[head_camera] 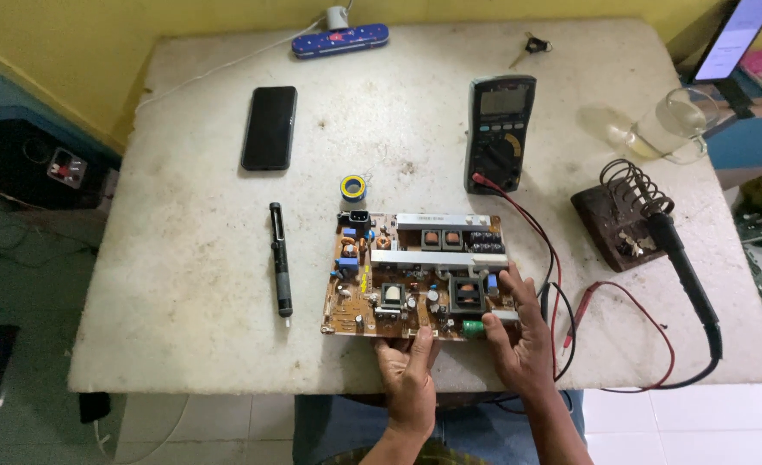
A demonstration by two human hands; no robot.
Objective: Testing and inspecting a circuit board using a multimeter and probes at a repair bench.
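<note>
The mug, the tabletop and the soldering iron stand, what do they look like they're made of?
Mug: looks like clear glass, since the tabletop shows through it and it glints. Tabletop: probably stone or concrete, with a matte off-white surface, speckled and stained, and rounded worn edges. Stand: a coiled metal wire holder on a dark brown block, maybe wood or rusted metal; the picture does not settle which.

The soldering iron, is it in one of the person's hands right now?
No, the soldering iron rests in its coiled stand, while the left hand and right hand both grip the circuit board.
</note>
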